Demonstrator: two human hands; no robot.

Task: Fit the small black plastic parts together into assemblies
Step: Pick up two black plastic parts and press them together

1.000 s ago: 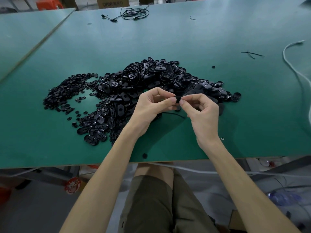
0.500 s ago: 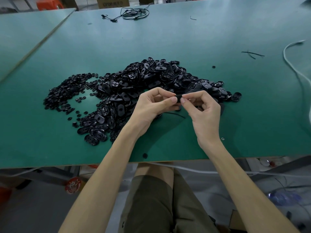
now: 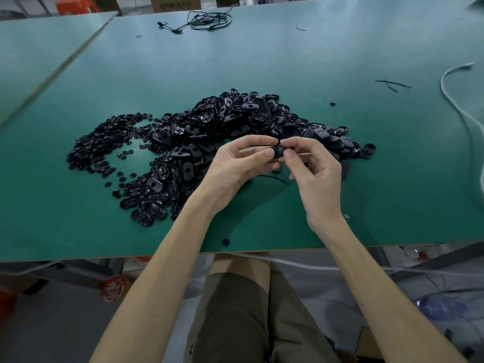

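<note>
A big heap of oval black plastic shells (image 3: 235,121) lies on the green table (image 3: 288,61). To its left spreads a pile of small round black parts (image 3: 99,145). Just in front of the heap my left hand (image 3: 235,166) and my right hand (image 3: 314,174) meet above the table. Between their thumbs and forefingers they pinch one black oval part (image 3: 278,151). Most of that part is hidden by the fingertips.
A coil of black cable (image 3: 207,20) lies at the table's far edge. A white cord (image 3: 455,100) runs along the right side, with black wire scraps (image 3: 392,83) near it. One stray black piece (image 3: 225,241) sits by the front edge. A second green table (image 3: 39,48) adjoins on the left.
Both hands stay in place over the table. My fingers have shifted on the black part, which now shows more of its rounded face between the fingertips.
</note>
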